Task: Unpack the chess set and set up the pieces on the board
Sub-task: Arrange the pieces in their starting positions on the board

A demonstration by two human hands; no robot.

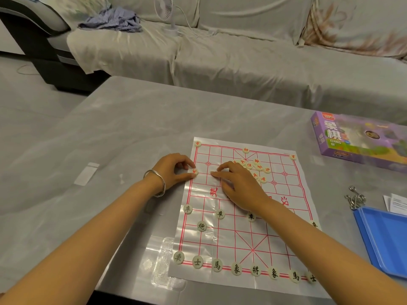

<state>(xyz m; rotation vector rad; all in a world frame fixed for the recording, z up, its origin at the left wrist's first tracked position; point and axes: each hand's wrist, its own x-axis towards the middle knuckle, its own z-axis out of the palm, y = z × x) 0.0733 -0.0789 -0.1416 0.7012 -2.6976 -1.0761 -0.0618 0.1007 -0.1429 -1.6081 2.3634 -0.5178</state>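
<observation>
A plastic xiangqi board sheet [293,234] with red lines lies on the grey table. Black-lettered pieces [255,270] line its near edge, and a few more stand two and three rows up. Several red-lettered pieces [259,167] sit bunched near the far middle; single ones stand on the far corners and far centre. My left hand [174,170], with a silver bangle on its wrist, pinches a red piece [194,171] at the board's left edge. My right hand [240,186] rests on the sheet with fingers stretched left, pressing it flat.
The purple xiangqi box [361,142] lies at the far right of the table. A blue tray [383,236], metal ring puzzles [355,198] and papers sit at the right edge. An empty clear bag [163,263] lies left of the board. A covered sofa stands behind.
</observation>
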